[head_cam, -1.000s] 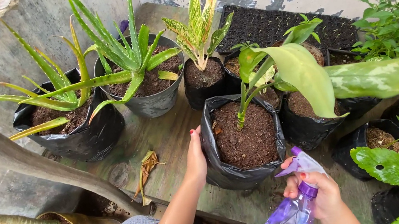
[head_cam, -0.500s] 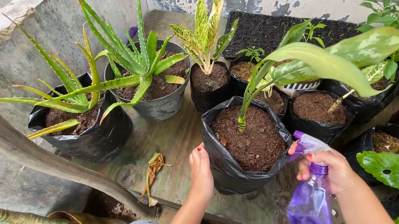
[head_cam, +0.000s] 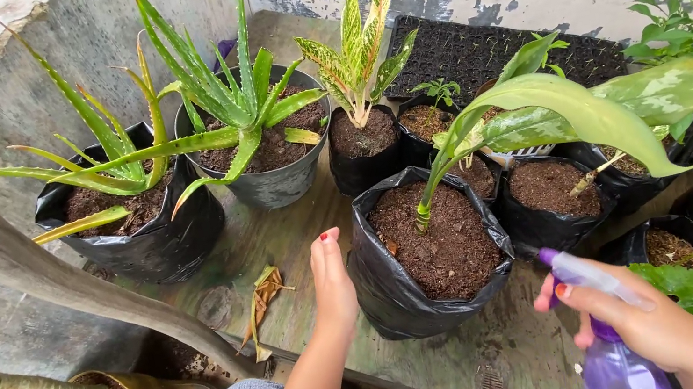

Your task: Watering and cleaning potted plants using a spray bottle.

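Observation:
My left hand [head_cam: 333, 284] rests flat against the left side of a black plastic grow bag [head_cam: 388, 296] full of dark soil. A plant [head_cam: 540, 108] with long green leaves grows from that soil and arches to the right. My right hand [head_cam: 639, 318] grips a purple spray bottle [head_cam: 613, 371] at the lower right, its nozzle pointing left toward the bag. The bag stands on a worn wooden board [head_cam: 278, 235].
Two aloe plants stand behind, one in a black bag [head_cam: 151, 243], one in a grey pot [head_cam: 273, 184]. A small variegated plant [head_cam: 355, 55], several soil-filled bags and a black seedling tray [head_cam: 473, 49] crowd the back right. A dry leaf [head_cam: 262, 295] lies beside my left hand.
The view has shifted slightly lower and closer. My right hand with the spray bottle has dropped toward the bottom right corner. My left hand stays on the bag.

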